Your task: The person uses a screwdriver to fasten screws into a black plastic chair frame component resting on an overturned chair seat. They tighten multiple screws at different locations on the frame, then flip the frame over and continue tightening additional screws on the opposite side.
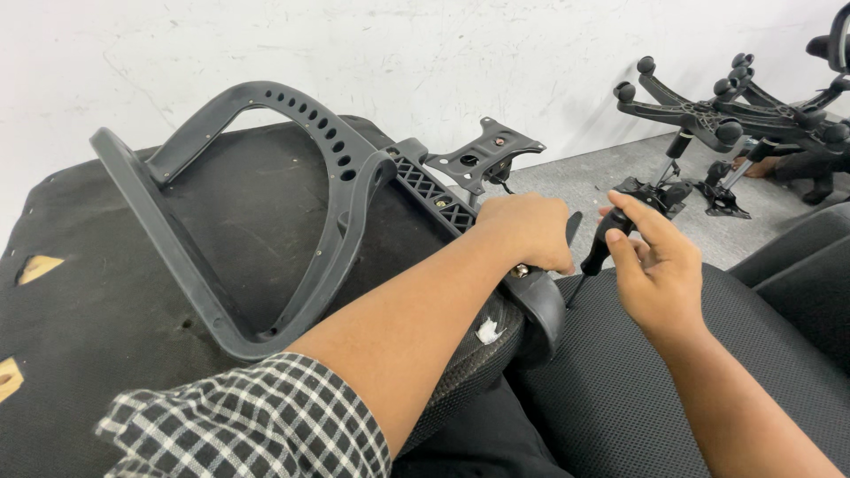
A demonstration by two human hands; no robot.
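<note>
Black plastic armrest frame (266, 221), looped, with a row of holes along its upper bar, lying on the underside of an upturned chair seat (106, 292) covered in dark fabric. A ribbed bracket (434, 190) runs from the frame toward a black metal mounting plate (482, 155) at the seat's far edge.

Left hand (527, 232): fingers closed down over the lower end of the bracket, next to a small metal bolt (520, 271); what lies under the palm cannot be told. Checked sleeve (257, 420) on that arm.

Right hand (655, 265): fingers wrapped narrowly around the black handle of a screwdriver (598, 252), shaft angled down toward the bolt, tip just beside it and the rounded armrest pad (540, 305).

Mesh-covered chair cushion (637, 381) beneath the right forearm.

Star-shaped chair bases (717, 115) with gas cylinders, upturned, on the grey floor (602, 173) well apart to the right, against a white wall (425, 53).
</note>
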